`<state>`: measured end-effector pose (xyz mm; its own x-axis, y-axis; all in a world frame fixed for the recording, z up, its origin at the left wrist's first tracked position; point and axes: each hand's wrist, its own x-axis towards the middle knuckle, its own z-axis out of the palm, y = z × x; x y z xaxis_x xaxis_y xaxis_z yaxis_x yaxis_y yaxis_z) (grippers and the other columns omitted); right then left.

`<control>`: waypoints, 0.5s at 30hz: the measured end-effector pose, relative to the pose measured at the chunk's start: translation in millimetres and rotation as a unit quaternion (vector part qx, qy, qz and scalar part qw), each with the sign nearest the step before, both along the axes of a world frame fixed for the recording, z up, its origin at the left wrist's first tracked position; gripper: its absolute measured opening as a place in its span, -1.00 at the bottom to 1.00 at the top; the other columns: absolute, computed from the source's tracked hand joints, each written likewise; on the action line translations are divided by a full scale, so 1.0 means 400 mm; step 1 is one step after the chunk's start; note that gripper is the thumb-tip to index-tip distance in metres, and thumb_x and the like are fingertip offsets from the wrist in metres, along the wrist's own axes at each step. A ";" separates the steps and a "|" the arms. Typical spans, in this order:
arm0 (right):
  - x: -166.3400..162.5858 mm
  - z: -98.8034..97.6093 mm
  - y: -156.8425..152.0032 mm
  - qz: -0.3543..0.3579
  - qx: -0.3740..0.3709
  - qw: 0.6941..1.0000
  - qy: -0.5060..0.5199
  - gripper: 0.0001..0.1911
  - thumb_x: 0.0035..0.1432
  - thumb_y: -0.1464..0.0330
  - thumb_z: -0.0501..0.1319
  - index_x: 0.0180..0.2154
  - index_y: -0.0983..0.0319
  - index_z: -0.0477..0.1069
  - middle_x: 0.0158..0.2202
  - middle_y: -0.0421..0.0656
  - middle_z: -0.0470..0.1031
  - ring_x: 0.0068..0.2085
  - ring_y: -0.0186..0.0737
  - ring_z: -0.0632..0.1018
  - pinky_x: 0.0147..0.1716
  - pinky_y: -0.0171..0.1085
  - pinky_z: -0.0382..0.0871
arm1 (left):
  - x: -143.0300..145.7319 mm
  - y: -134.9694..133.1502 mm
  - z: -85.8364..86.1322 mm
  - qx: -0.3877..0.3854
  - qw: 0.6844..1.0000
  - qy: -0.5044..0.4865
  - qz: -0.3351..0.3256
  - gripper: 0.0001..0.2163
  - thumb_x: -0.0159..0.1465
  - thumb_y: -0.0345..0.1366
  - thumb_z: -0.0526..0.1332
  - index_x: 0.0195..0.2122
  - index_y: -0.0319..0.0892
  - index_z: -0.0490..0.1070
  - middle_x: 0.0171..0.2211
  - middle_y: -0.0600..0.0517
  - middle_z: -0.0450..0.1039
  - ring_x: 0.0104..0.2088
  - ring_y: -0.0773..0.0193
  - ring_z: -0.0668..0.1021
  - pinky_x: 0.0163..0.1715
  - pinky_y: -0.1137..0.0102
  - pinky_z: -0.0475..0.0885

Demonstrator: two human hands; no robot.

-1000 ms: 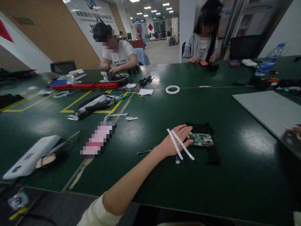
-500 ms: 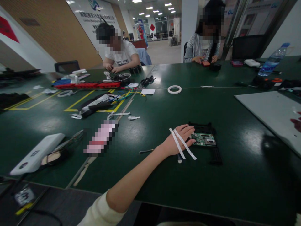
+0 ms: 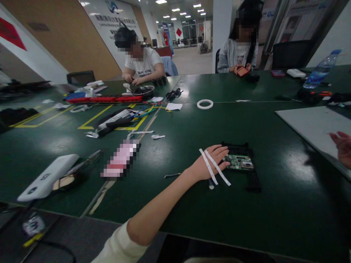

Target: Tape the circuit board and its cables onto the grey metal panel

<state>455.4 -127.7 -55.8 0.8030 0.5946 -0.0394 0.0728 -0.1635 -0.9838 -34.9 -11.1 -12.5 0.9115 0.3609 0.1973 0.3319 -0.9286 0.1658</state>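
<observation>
Circuit board (image 3: 240, 162) on bench (image 3: 153, 160), within black frame (image 3: 253, 180). Left hand (image 3: 208, 160) over board's left end, palm down, thumb apart from flat fingers. Two white strips (image 3: 208, 166) across its back, apparently unapplied; work looks partway. Cut-off hand (image 3: 343, 148) at right edge: owner, grip unclear.

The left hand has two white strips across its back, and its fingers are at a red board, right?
Not quite: the board is green, not red, as the head view shows. The left hand does have two white strips across its back.
</observation>
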 end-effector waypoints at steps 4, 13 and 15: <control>0.004 -0.008 -0.008 0.067 0.014 0.988 0.138 -0.73 -0.11 0.55 0.05 -0.42 0.11 0.40 -0.07 0.06 0.44 -0.67 -0.45 0.09 -0.76 -0.22 0.08 | 0.001 0.002 -0.007 0.003 1.000 -0.006 -0.004 -0.58 0.41 -0.13 -0.11 0.18 -0.26 0.17 0.21 -0.15 0.21 0.27 0.18 0.20 0.23 0.17 0.12; -0.125 0.018 0.056 0.057 -0.001 0.984 0.170 -0.69 -0.07 0.62 0.18 -0.28 0.21 0.50 0.04 0.05 0.40 -0.26 -0.31 0.53 -0.38 -0.42 0.43 | 0.002 0.002 -0.005 0.001 1.000 -0.009 0.004 -0.58 0.40 -0.12 -0.09 0.18 -0.25 0.17 0.20 -0.14 0.23 0.27 0.19 0.19 0.22 0.18 0.13; -0.193 0.033 0.081 0.103 0.008 0.984 0.142 -0.71 -0.06 0.57 0.23 -0.25 0.21 0.51 0.03 0.03 0.42 -0.10 -0.24 0.52 -0.22 -0.41 0.43 | 0.002 0.001 -0.003 0.000 1.000 -0.008 0.006 -0.58 0.40 -0.12 -0.09 0.18 -0.24 0.17 0.20 -0.13 0.23 0.27 0.18 0.19 0.22 0.17 0.13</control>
<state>378.3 -95.5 -42.7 0.6231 0.7461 -0.2347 -0.1754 -0.1591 -0.9715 -34.0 -10.6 -13.7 0.9039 0.3715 0.2119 0.3399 -0.9247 0.1712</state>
